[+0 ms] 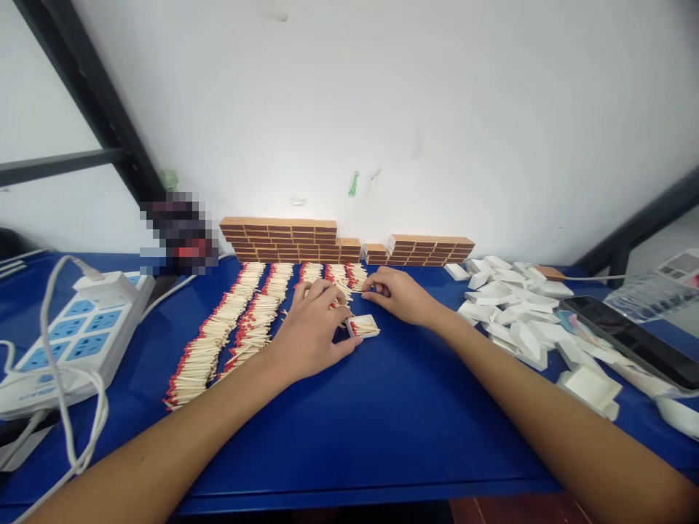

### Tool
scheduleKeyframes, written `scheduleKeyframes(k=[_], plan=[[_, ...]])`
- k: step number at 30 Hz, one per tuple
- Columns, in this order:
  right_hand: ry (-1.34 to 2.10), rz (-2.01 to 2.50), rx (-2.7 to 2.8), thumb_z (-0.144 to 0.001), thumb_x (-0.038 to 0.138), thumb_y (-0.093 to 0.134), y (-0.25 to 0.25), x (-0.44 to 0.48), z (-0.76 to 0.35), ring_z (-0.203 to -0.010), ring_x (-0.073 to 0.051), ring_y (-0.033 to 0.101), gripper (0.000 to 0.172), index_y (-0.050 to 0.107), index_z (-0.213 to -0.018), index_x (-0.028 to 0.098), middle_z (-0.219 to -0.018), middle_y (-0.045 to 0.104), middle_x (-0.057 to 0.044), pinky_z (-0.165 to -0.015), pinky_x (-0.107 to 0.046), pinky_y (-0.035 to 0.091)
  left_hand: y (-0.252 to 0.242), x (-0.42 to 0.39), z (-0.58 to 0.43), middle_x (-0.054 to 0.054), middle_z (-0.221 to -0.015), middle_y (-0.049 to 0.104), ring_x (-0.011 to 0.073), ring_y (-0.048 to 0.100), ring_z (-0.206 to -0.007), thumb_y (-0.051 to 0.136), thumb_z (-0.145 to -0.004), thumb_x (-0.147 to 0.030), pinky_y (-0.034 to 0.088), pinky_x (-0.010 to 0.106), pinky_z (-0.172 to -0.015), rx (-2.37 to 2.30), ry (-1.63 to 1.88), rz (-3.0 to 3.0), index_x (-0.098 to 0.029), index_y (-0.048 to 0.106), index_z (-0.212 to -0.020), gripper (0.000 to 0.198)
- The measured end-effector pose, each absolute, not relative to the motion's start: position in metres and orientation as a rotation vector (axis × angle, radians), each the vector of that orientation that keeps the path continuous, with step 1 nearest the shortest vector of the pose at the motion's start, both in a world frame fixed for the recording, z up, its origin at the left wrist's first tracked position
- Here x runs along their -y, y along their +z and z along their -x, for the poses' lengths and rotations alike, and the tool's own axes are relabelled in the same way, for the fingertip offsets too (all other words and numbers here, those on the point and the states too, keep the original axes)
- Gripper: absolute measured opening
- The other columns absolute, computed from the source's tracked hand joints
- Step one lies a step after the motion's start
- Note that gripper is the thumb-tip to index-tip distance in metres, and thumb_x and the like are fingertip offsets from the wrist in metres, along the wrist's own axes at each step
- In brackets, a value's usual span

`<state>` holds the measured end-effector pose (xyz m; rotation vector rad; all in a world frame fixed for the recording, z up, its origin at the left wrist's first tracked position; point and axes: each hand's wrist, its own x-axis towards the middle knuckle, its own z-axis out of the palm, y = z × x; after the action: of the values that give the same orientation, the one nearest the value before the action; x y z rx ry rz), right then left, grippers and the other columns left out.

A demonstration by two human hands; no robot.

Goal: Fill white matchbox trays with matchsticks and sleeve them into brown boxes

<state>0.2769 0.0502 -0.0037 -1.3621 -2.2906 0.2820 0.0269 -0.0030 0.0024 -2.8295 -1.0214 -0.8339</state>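
Note:
A small white matchbox tray (373, 333) with some red-tipped matches in it lies on the blue table. My left hand (311, 327) grips its left end, thumb at the near side and the other fingers arched over the far side. Just beyond the tray, my right hand (403, 295) pinches a match (357, 292) by its plain end at the edge of the match rows. Several long rows of matches (218, 327) with red heads run across the table to the left of and behind my left hand, which partly hides them.
Brown matchboxes (289, 240) are stacked along the wall. At the right lie a heap of white trays (510, 298), a dark phone (628, 338) and a clear plastic package (655, 291). A white power strip (81, 335) with looping cables stands at the left.

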Motion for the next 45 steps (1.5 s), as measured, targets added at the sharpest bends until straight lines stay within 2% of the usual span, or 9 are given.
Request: scheduleKeyframes(k=[5,15,22,26,36,42,45], plan=[[0.212,1.406,2.336,-0.098,0.023,0.063,-0.01,-0.052,-0.273,-0.074,-0.017,0.054,0.013,0.067,-0.087,0.019,-0.088,0.06,-0.004,-0.068,-0.029,0.038,0.003,0.003,-0.027,0.008,-0.112,0.069,0.0303,0.056,-0.118,0.079,-0.089,-0.042,0.04,0.053,-0.104,1.022,-0.83,2.838,-0.022,0.076,-0.097,0.021],[0.127,1.409,2.387,-0.1,0.022,0.06,-0.007,-0.053,-0.277,-0.08,-0.019,0.057,0.006,0.066,-0.1,0.02,-0.097,0.061,-0.006,-0.073,-0.029,0.041,0.003,0.003,-0.027,0.008,-0.112,0.069,0.0299,0.057,-0.118,0.08,-0.089,-0.041,0.04,0.053,-0.104,1.017,-0.835,2.838,-0.021,0.076,-0.095,0.022],[0.149,1.474,2.416,-0.101,0.019,0.06,-0.004,-0.053,-0.278,-0.084,-0.02,0.06,0.009,0.066,-0.094,0.018,-0.097,0.063,-0.007,-0.078,-0.031,0.043,0.003,0.002,-0.026,0.008,-0.112,0.068,0.0299,0.057,-0.117,0.08,-0.089,-0.04,0.041,0.053,-0.103,1.011,-0.831,2.831,-0.019,0.075,-0.094,0.022],[0.168,1.438,2.402,-0.101,0.023,0.062,-0.005,-0.052,-0.279,-0.083,-0.019,0.059,0.007,0.065,-0.097,0.019,-0.099,0.063,-0.007,-0.076,-0.029,0.042,0.002,0.001,-0.026,0.008,-0.112,0.068,0.0298,0.057,-0.117,0.079,-0.09,-0.04,0.041,0.053,-0.103,1.005,-0.827,2.828,-0.019,0.075,-0.095,0.022],[0.269,1.527,2.414,-0.103,0.022,0.055,0.001,-0.049,-0.282,-0.09,-0.023,0.061,0.013,0.064,-0.095,0.018,-0.103,0.066,-0.011,-0.08,-0.032,0.043,0.001,0.001,-0.026,0.008,-0.111,0.068,0.0294,0.056,-0.116,0.08,-0.09,-0.041,0.041,0.052,-0.103,1.003,-0.835,2.81,-0.019,0.075,-0.094,0.022],[0.459,1.436,2.489,-0.104,0.033,0.055,0.029,-0.021,-0.282,-0.085,-0.021,0.058,0.019,0.064,-0.094,0.02,-0.098,0.066,-0.007,-0.075,-0.032,0.041,0.002,0.002,-0.026,0.008,-0.11,0.068,0.029,0.056,-0.115,0.08,-0.089,-0.042,0.04,0.051,-0.103,1.027,-0.844,2.8,-0.02,0.076,-0.098,0.024],[0.523,1.351,2.553,-0.103,0.028,0.054,0.032,-0.008,-0.269,-0.085,-0.02,0.057,0.016,0.064,-0.094,0.02,-0.099,0.066,-0.007,-0.075,-0.031,0.04,0.002,0.002,-0.026,0.008,-0.111,0.068,0.0288,0.056,-0.115,0.08,-0.09,-0.043,0.04,0.051,-0.103,1.019,-0.844,2.805,-0.02,0.076,-0.099,0.025]])
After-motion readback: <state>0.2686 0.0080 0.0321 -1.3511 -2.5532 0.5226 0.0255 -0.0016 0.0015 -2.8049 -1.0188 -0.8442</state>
